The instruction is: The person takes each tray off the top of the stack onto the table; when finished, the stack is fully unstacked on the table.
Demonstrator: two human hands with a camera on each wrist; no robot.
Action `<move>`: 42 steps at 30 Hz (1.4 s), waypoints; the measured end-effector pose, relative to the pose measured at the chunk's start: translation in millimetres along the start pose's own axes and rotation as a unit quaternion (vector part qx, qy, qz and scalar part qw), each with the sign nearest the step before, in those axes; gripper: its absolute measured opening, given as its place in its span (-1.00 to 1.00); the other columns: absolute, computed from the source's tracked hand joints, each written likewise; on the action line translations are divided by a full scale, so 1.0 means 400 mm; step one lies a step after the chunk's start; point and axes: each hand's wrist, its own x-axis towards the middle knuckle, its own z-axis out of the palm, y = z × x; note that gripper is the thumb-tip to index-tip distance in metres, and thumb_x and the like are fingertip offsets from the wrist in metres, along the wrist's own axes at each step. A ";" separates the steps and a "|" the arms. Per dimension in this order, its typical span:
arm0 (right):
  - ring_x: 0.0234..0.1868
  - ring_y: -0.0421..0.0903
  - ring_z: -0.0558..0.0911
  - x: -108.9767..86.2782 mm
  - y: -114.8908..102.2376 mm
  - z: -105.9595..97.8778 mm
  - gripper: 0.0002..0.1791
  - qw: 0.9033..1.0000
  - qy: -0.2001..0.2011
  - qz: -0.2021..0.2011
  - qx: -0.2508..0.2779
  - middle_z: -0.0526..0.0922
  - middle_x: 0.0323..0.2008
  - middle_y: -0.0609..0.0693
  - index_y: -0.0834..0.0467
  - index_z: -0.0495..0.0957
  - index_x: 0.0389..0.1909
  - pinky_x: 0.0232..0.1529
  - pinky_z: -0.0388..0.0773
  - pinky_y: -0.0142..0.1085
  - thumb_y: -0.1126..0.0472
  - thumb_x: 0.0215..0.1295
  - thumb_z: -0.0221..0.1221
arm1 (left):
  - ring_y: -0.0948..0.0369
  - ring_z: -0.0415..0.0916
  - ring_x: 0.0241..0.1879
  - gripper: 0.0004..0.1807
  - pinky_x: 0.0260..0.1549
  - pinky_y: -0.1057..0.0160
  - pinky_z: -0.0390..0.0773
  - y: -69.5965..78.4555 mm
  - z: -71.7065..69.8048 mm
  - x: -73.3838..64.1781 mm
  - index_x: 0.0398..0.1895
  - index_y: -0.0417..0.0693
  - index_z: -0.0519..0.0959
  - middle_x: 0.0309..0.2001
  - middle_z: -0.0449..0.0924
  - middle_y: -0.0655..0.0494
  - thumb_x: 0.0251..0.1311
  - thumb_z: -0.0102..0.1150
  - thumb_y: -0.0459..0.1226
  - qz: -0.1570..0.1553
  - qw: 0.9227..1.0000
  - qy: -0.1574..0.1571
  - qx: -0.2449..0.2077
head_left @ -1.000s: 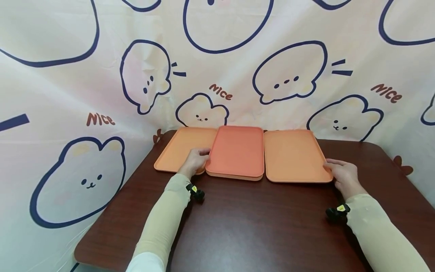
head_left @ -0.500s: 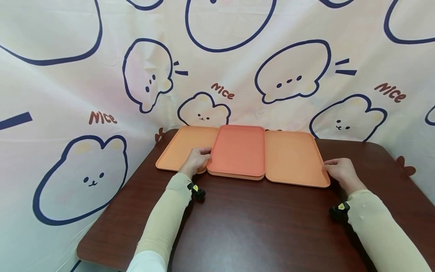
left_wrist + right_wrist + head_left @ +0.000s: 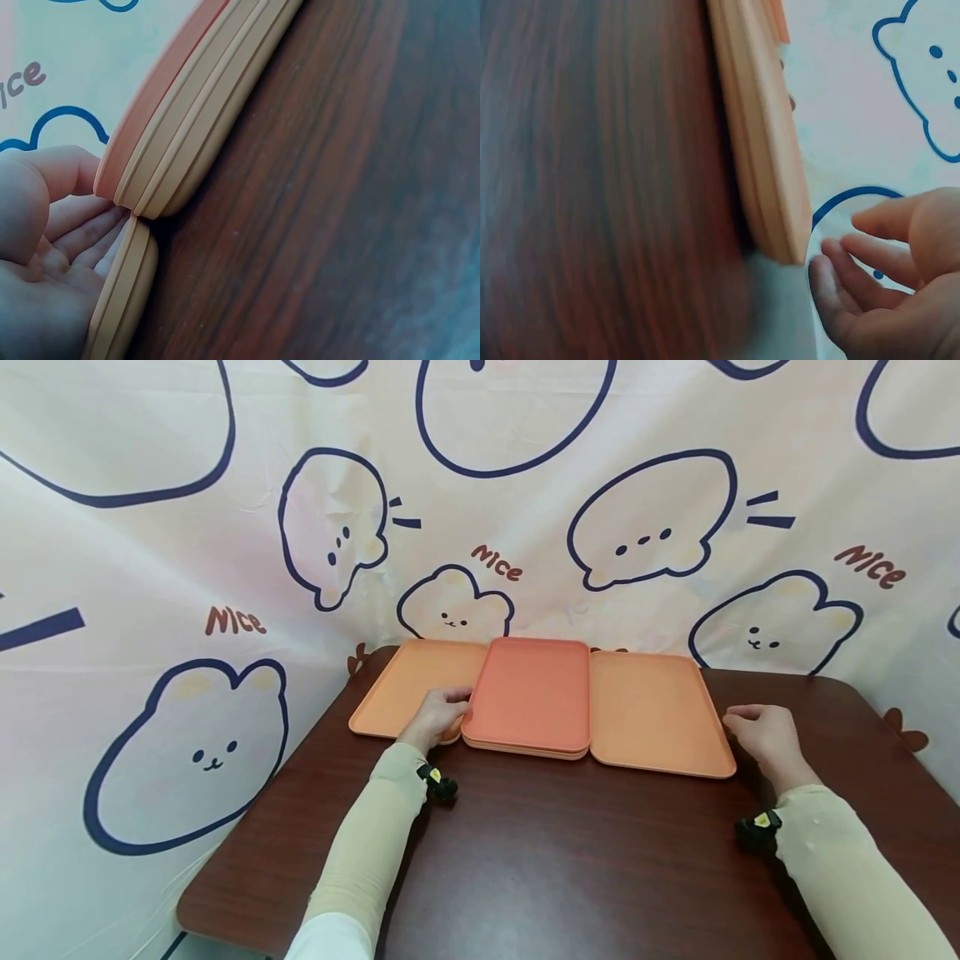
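Note:
A coral tray point(image 3: 528, 693) tops a stack in the middle of the table, with light-orange trays point(image 3: 202, 109) beneath it. My left hand point(image 3: 437, 714) reaches over the left orange tray point(image 3: 412, 681) and pinches the stack's left edge. In the left wrist view, one fingertip rests on the coral rim and other fingers go in low at the seam between stack and left tray. To the right of the stack lies another orange tray point(image 3: 656, 714). My right hand point(image 3: 768, 739) is just off its right edge, fingers loosely bent with nothing between them.
The trays lie side by side at the back of the dark brown wooden table point(image 3: 570, 852). Behind rises a pale cloth point(image 3: 525, 518) printed with bear outlines. A small black camera point(image 3: 757, 831) is strapped to the right wrist, another point(image 3: 438, 785) to the left.
The right orange tray's near edge has turned slightly toward me, its left side now against the stack. My right hand has let go of it and drawn off rightward. The left hand keeps its place.

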 end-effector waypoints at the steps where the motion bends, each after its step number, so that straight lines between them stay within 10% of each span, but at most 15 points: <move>1: 0.40 0.37 0.48 -0.001 -0.007 0.003 -0.39 1.000 0.008 -0.003 0.005 0.39 0.47 0.52 0.48 0.41 0.48 0.22 0.65 0.08 0.08 0.70 -0.03 | 0.15 0.50 0.19 -0.35 -0.23 0.41 0.50 0.000 0.000 0.000 0.56 -0.10 0.48 0.57 0.44 -0.10 0.38 0.17 -0.41 0.000 1.000 0.000 -0.002; 7: 0.13 -0.01 0.70 -0.001 -0.054 0.039 -0.41 0.998 0.008 -0.024 0.055 0.51 0.42 0.44 0.41 0.44 0.49 -0.18 0.69 -0.49 0.05 0.72 0.00 | 0.17 0.54 0.08 -0.35 -0.26 0.41 0.51 -0.005 0.000 0.003 0.56 -0.07 0.49 0.54 0.48 -0.09 0.37 0.18 -0.41 -0.005 1.000 0.001 -0.017; 12: -0.23 -0.47 0.72 -0.004 -0.096 0.086 -0.43 0.993 -0.014 -0.049 0.107 0.58 0.36 0.41 0.43 0.43 0.49 -0.06 0.73 -0.47 0.10 0.72 0.06 | 0.21 0.56 -0.03 -0.34 -0.33 0.41 0.51 -0.006 -0.002 0.005 0.57 -0.08 0.48 0.54 0.47 -0.12 0.38 0.18 -0.42 -0.012 0.999 -0.005 -0.037; 22: -0.12 -0.37 0.77 0.000 -0.180 0.185 -0.43 0.981 -0.062 -0.068 0.169 0.56 0.38 0.41 0.43 0.41 0.50 0.22 0.70 -0.25 0.11 0.72 0.06 | 0.16 0.42 0.36 -0.34 -0.13 0.42 0.53 -0.007 -0.006 0.014 0.57 -0.09 0.47 0.61 0.39 -0.08 0.38 0.21 -0.41 -0.006 0.999 -0.006 -0.032; 34: -0.09 -0.25 0.78 -0.001 -0.233 0.282 -0.47 0.972 -0.092 -0.077 0.204 0.60 0.33 0.41 0.46 0.44 0.46 0.14 0.74 -0.27 0.19 0.68 0.12 | 0.16 0.48 0.23 -0.35 -0.16 0.41 0.54 -0.011 0.001 0.004 0.58 -0.07 0.47 0.60 0.40 -0.06 0.41 0.23 -0.37 -0.013 0.999 -0.008 -0.036; 42: -0.13 -0.18 0.77 0.012 -0.254 0.327 -0.47 0.975 -0.100 -0.050 0.192 0.55 0.34 0.38 0.44 0.44 0.47 0.03 0.77 -0.28 0.19 0.68 0.10 | 0.11 0.35 0.51 -0.36 0.25 0.23 0.51 -0.011 0.002 0.009 0.56 -0.12 0.48 0.60 0.40 -0.09 0.41 0.23 -0.38 0.000 1.000 -0.003 -0.029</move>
